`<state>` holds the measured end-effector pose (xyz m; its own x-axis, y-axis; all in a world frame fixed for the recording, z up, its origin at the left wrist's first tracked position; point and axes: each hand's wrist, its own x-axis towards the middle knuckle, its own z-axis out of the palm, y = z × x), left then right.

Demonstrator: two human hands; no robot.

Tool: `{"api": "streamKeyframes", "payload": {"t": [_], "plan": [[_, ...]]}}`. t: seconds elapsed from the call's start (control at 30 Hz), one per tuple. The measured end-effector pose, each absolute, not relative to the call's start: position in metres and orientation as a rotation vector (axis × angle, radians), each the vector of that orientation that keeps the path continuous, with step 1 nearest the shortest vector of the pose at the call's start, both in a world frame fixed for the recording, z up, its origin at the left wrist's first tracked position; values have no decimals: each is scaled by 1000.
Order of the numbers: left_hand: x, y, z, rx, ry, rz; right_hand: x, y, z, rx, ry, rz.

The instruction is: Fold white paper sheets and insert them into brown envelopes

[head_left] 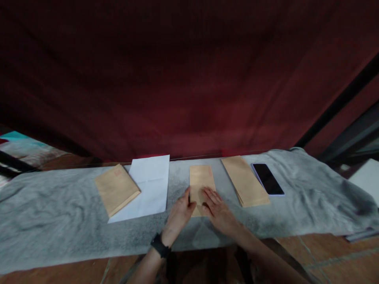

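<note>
The head view shows the middle envelope (pixel 202 177) flat on the desk (pixel 74 232), under both hands. The right hand (pixel 218 211) is spread wide, palm down, its fingers on the envelope. The left hand (pixel 180 211) has thumb and forefinger at its left edge, a narrow gap between them; I cannot tell if they pinch it. The left envelope (pixel 115 189) lies partly over the paper (pixel 152 189), which is opened out with creases showing. The right envelope (pixel 244 181) rests at a slant against the phone (pixel 269 179), its layers parted at the near corner. Whether any envelope is filled or sealed cannot be seen. A rumpled grey cloth (pixel 310 189) covers the long, narrow desk. Beyond hangs a dark red curtain (pixel 189 86); below is tiled floor (pixel 340 252).
</note>
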<state>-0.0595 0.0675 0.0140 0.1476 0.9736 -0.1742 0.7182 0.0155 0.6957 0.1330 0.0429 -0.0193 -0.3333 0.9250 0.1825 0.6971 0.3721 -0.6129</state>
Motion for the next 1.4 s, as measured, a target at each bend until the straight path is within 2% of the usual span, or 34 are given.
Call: {"api": "streamKeyframes", "payload": {"t": [0.1,0.23,0.47,0.6,0.73,0.9,1.03,1.2,1.4], "plan": [[-53,68,18,2011,1786,463,127,33,-23,-1391,-2295,419],[-39,74,12,2224,1493,625,127,32,-25,-1370,-2331,334],[-28,84,-6,2356,1378,383,125,18,-13,-994,-2438,436],[-21,97,-4,2427,1372,341,127,16,-7,-978,-2510,541],[1,123,-5,2465,1347,252,130,18,0,-968,-2546,679],[20,161,-12,2490,1401,342,134,22,15,-863,-2500,864],[22,178,-11,2498,1414,333,135,33,21,-791,-2258,1133],[19,163,-11,2515,1408,324,142,47,24,-963,-1750,1528],[9,130,-16,2615,1305,273,168,65,27,-888,-1768,1871]]}}
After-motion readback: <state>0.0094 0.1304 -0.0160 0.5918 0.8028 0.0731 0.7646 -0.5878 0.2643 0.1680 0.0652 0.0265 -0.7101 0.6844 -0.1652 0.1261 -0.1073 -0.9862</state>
